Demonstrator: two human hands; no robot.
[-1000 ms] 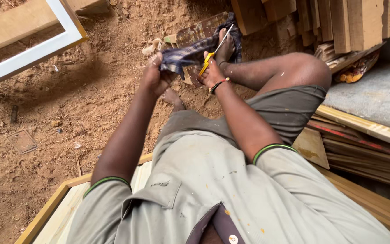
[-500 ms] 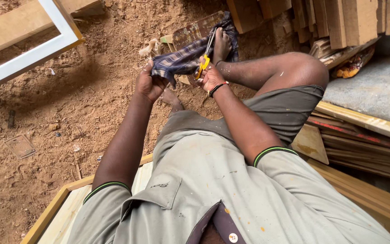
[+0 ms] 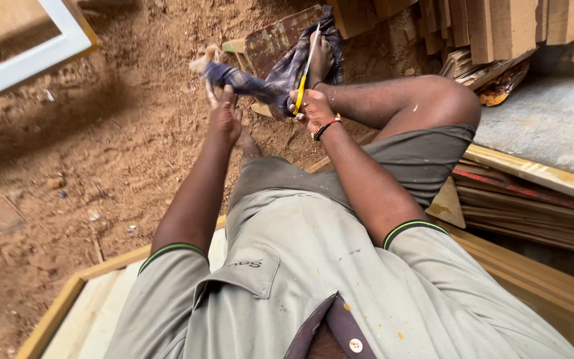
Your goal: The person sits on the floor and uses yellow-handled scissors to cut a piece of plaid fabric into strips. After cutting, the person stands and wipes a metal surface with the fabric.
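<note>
**Blade and cloth, worked over bare dirt**

Seated on a wooden frame [image 3: 68, 292], you lean forward with both arms out over your knees. Your left hand [image 3: 224, 114] is closed around one end of a blue checked cloth [image 3: 270, 76], pulling it up and to the left. Your right hand [image 3: 310, 106], a beaded band at the wrist, is closed on the yellow handle of a thin blade [image 3: 307, 60] whose metal runs up and away from you along the cloth. The cloth hangs between the two hands and trails on toward your foot [image 3: 320, 56], which rests near a dark board [image 3: 277, 40].

To do this well, keep the cloth taut between your grip and its far end, and keep the blade's edge turned away from the left fingers, which sit close beside it. The foot lies right in line with the blade tip, so short, controlled strokes look safer than long ones.

Room is best to your left, over open red dirt [image 3: 101, 146]. To your right, stacked boards [image 3: 533, 199] and a grey slab [image 3: 553, 119] crowd the elbow; ahead, upright planks [image 3: 499, 26] close the way. A white frame [image 3: 28, 63] lies far left.
</note>
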